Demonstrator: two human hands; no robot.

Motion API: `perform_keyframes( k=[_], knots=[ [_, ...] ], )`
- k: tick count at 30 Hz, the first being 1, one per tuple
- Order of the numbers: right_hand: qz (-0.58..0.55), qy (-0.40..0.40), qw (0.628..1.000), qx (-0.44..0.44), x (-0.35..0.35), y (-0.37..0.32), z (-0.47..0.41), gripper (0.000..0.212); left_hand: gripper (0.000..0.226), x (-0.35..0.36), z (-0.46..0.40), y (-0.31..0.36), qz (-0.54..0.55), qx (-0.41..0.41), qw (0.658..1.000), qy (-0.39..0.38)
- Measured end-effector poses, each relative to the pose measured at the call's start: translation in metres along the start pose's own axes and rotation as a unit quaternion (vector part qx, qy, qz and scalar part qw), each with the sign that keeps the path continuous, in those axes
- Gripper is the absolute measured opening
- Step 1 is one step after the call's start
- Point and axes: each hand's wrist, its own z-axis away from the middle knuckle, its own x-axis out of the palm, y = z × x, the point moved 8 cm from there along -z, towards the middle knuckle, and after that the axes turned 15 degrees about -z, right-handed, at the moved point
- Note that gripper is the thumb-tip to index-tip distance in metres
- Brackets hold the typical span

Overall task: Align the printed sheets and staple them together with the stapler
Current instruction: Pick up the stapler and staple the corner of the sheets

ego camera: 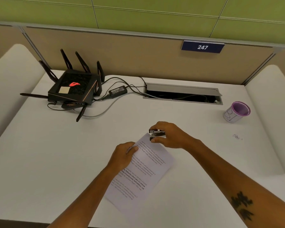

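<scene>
The printed sheets lie stacked and tilted on the white desk, text side up, their top corner pointing away from me. My left hand grips the stack's left edge near that corner, thumb on top. My right hand holds a small black and silver stapler just beyond the top corner of the sheets. The stapler's jaws face left and sit at the paper's corner; whether the corner is between the jaws I cannot tell.
A black router with antennas and its power brick and cables stand at the back left. An open cable tray is set into the desk's back. A purple-rimmed cup stands at the right. Padded dividers flank both sides.
</scene>
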Motion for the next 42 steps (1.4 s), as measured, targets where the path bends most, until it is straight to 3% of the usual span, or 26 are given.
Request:
perform_keyframes(
  k=[10,42],
  knots=[
    [0.113,-0.034,0.993,-0.001,0.013,-0.036,-0.02,0.047,0.028,-0.017,-0.011,-0.008,-0.04,0.03,0.998,-0.026],
    [0.155,-0.057,0.986,0.002,0.015,-0.057,-0.027,0.037,0.031,-0.034,-0.012,0.001,-0.104,0.081,0.991,-0.032]
  ],
)
